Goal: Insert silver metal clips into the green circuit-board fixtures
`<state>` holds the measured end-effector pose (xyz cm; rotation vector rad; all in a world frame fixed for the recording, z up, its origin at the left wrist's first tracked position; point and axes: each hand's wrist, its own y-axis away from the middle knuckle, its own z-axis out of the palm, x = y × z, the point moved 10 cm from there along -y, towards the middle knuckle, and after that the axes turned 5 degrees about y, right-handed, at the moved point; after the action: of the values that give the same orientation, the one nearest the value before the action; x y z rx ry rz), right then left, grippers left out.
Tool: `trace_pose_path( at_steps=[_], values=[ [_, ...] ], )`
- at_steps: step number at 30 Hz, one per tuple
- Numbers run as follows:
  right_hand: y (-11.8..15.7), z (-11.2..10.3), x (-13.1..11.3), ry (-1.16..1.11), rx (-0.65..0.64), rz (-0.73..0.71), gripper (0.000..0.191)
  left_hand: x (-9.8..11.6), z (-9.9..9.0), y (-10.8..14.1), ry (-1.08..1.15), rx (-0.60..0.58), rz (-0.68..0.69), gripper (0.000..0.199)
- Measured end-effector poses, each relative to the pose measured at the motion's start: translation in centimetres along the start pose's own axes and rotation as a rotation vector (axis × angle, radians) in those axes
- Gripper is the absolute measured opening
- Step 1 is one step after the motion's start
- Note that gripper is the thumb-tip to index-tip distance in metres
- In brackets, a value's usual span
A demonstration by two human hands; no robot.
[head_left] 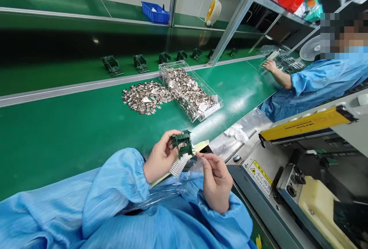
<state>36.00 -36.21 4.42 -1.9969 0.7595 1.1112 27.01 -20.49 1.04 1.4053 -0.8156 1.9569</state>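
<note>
My left hand (162,156) grips a dark green plastic frame (183,144) with a square opening, held above my lap. At the frame's lower right edge is my right hand (216,177), thumb and forefinger pinched together; whatever they hold is too small to make out. Just under the frame hangs a silver ridged strip (179,166), close to clear plastic film (196,166) on my lap. Beyond my hands, a loose heap of small metal pieces (146,97) lies on the green table (86,138). Beside it, a clear plastic box (211,112) is full of similar pieces.
Several green frames (140,63) stand in a row along the back. To my right is a machine (258,176) with a yellow bar (307,124) and a hand-injury warning label. A co-worker's hand (269,66) reaches over parts at the far right. Crumpled white tissue (237,132) lies nearby.
</note>
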Motion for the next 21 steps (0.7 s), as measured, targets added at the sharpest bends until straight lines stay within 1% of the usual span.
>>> trace_pose_path(
  at_steps=[3, 5, 8, 11, 15, 18, 21],
  values=[
    [-0.7, 1.9, -0.9, 0.002, 0.063, -0.06, 0.007, 0.0, 0.0, 0.3, -0.084, -0.015, 0.02, 0.033],
    [-1.2, 3.0, -0.8, 0.006, 0.075, -0.028, 0.002, 0.2, 0.1, 0.5, -0.148, -0.027, 0.035, 0.034],
    [-1.7, 3.9, -0.9, 0.05, 0.06, 0.027, 0.01, 0.5, 0.4, 0.6, -0.173, -0.053, 0.046, 0.035],
    [-1.8, 4.2, -1.6, 0.15, 0.032, 0.002, 0.012, 0.7, 0.6, 0.7, -0.184, -0.078, 0.041, 0.033],
    [-1.8, 3.8, -2.1, 0.23, 0.041, -0.048, 0.01, 1.1, 0.9, 0.8, -0.267, -0.107, 0.063, 0.031],
    [-1.9, 3.6, -1.5, 0.186, 0.023, -0.012, 0.013, 1.6, 1.0, 1.0, -0.354, -0.102, 0.106, 0.031],
    [-1.9, 3.9, -0.7, 0.041, 0.0, 0.051, 0.015, 2.0, 1.2, 1.3, -0.345, -0.108, 0.142, 0.03]
  ],
)
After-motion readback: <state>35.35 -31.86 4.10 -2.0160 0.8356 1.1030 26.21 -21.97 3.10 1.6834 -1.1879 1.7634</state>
